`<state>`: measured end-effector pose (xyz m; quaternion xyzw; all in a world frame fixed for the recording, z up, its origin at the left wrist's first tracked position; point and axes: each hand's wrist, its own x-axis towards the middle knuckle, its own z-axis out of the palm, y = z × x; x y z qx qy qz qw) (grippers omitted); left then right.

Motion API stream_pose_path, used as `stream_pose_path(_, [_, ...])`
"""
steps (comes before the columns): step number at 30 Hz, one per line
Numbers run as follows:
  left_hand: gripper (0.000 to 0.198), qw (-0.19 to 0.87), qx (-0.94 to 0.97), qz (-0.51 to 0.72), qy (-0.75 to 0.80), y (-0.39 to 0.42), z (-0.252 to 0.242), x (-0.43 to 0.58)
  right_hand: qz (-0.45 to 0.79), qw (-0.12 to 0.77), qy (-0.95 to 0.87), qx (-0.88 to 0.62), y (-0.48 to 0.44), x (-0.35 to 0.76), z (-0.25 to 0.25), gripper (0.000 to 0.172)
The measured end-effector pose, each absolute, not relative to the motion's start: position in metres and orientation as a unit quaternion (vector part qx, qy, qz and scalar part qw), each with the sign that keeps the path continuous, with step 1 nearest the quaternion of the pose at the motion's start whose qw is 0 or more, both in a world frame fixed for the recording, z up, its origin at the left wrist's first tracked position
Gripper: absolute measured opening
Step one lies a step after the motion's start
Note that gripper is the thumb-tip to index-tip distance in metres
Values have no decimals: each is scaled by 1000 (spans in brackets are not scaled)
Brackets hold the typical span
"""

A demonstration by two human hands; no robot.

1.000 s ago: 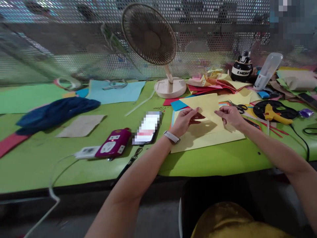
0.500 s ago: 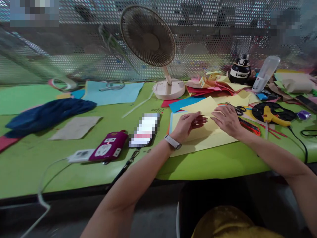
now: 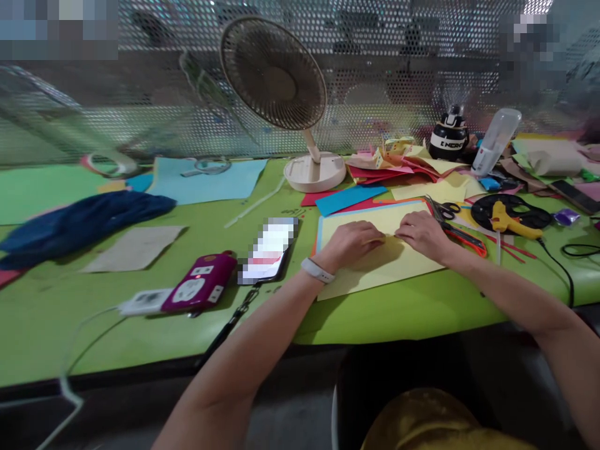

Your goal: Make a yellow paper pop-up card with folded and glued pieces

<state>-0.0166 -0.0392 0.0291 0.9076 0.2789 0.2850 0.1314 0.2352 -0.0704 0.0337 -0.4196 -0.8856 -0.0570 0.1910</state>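
A pale yellow paper (image 3: 375, 275) lies on a stack of coloured sheets, whose blue edge (image 3: 356, 211) shows along the back. My left hand (image 3: 355, 242) is closed over the yellow paper, fingertips pressed together at its middle. Opposite it, my right hand (image 3: 420, 234) pinches the paper too, with a small gap between the two hands. Shadow and fingers hide the exact edge they grip. To the right of my right hand lie black scissors (image 3: 449, 210) and an orange-and-black box cutter (image 3: 469, 240).
A yellow glue gun (image 3: 509, 223) rests by a black spool (image 3: 480, 212) on the right. Behind the papers stand a fan (image 3: 314, 172), a black bottle (image 3: 449, 140) and a clear bottle (image 3: 495, 142). Leftward lie a phone (image 3: 269, 250), a purple power bank (image 3: 201, 284) and dark blue cloth (image 3: 89, 225).
The yellow paper's raised back part has come down towards me, uncovering the blue strip and the stack's back edge. Both hands have lowered and their fingers have closed in.
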Motion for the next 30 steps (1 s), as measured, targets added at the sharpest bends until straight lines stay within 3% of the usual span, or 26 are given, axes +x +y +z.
stream_pose_path(5, [32, 175, 898, 269, 303, -37, 21, -15, 8, 135, -895, -426, -72, 236, 36, 15])
stream_pose_path(15, [24, 194, 880, 281, 331, -35, 15, -8, 28, 148, -890, -430, -77, 229, 36, 12])
stream_pose_path(20, [17, 255, 855, 287, 348, -35, 17, -9, 64, 122, -879, -456, -76, 224, 40, 15])
stream_pose_path(24, [15, 341, 816, 286, 368, -33, 21, -15, 142, 151, -844, -494, -70, 228, 40, 12])
stream_pose_path(30, [18, 374, 789, 261, 411, -23, 27, -27, 204, 184, -813, -513, -63, 234, 39, 9])
